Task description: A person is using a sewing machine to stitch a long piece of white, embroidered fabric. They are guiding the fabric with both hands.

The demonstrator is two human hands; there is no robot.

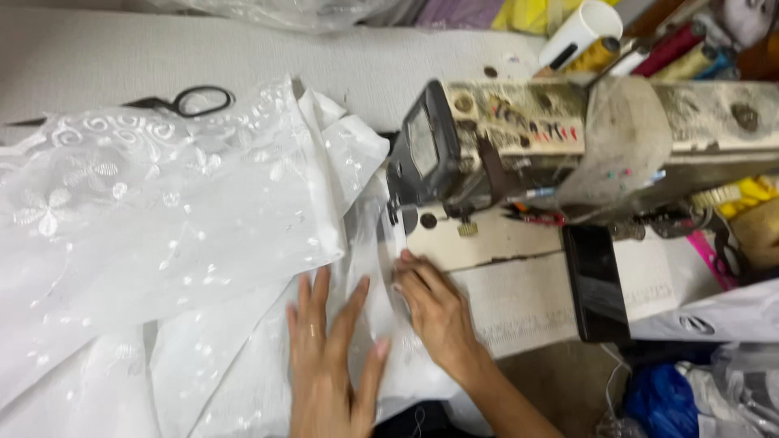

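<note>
Under both hands lies white embroidered fabric (162, 235), spread across the bench (97, 57). Left hand (329, 357) rests flat on it, fingers spread, gripping nothing. Right hand (434, 308) presses the fabric's edge with bent fingers, just before the sewing machine (519, 138). Black scissors (182, 101) lie well beyond the left hand.

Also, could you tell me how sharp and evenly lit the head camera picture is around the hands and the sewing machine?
Head view: soft motion blur throughout; sewing machine smeared, left hand and right hand slightly sharper; white fabric bright, nearly washed out; lower right corner dim.
</note>
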